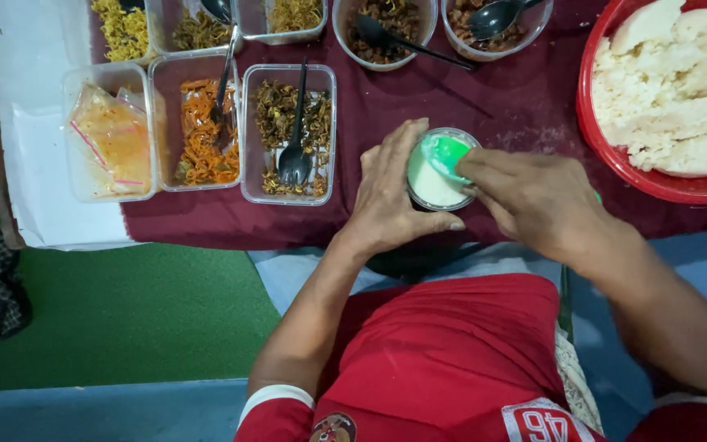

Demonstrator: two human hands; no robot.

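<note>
Soft, even light falls from above, bright enough for vivid colour. Faint shadows sit under the hands on the maroon cloth-covered tabletop. Clear plastic rectangular food tubs show mild glare; straight lines bend slightly near the edges.

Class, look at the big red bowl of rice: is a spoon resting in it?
No, the red bowl holds only white rice; the black spoons lie in other containers.

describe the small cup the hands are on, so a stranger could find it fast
On the maroon tablecloth, just left of the big red bowl of white rice, sits a small clear round cup. Left hand steadies it; right hand presses a green scoop inside.
</note>
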